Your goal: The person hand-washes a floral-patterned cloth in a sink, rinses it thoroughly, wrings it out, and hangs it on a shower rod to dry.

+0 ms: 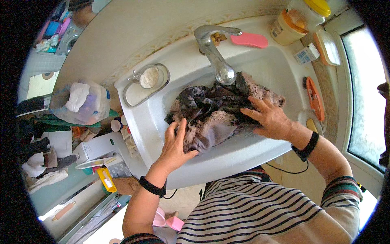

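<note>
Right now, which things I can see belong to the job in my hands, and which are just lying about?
In the job:
dark, lace-trimmed fabric bundle, touched by left hand and right hand
white, glossy washbasin around it
curved chrome tap, probably

Apparently lying about:
flat pink oval object
long orange object
clear jar with yellow lid

Yellow-lidded jar (303,15): upper right corner, beside a tub with an orange top (283,30).
Small white-and-blue box (306,54): just beside a clear box (330,48).
Pink oval item (250,40): lying flat.
Orange oblong item (315,101): near the window (365,97).
Clear plastic bag (90,109): bulging, at left.
Yellow item (105,179): lower left.
Pink containers (175,223): low, partly hidden.
</note>
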The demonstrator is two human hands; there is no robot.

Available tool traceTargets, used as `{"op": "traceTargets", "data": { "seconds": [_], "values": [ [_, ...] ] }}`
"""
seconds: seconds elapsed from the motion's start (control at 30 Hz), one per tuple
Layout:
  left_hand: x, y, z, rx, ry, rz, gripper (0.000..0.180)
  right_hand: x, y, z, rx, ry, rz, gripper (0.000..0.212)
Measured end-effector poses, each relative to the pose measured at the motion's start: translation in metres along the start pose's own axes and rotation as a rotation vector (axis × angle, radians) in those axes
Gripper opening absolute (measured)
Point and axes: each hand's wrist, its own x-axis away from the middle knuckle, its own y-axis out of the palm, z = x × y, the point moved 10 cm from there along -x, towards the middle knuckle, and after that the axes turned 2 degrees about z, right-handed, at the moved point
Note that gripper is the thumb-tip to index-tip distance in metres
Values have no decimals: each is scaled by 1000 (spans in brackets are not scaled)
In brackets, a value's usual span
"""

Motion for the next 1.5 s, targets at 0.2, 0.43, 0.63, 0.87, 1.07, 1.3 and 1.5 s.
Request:
{"op": "traceTargets", "data": {
  "seconds": [0.2, 0.43, 0.63, 0.87, 1.07, 1.3, 1.5],
  "values": [
    [-37, 40, -25, 0, -21, -3, 116, -28, 53, 1, 27, 140, -114, 96],
    [-107, 106, -61, -193, -214, -215, 83, -88, 135, 18, 113, 242, -394, 75],
    [-155, 98, -72, -370, -230, -165, 52, -148, 138, 33, 321, 151, -328, 58],
    [-199, 71, -104, -285, -215, -40, 23, -176, 112, 49, 186, 178, -60, 33],
    [-138, 32, -94, 206, -252, 59, 70, -132, 46, 66, -579, 112, 69, 45],
    [-135, 17, -133, 145, -430, 106, 116, -134, 47, 147, -57, 325, 143, 72],
    [-166, 76, -123, -122, -598, -220, 97, -153, 125, 142, 216, 300, -307, 58]
  ]
}}
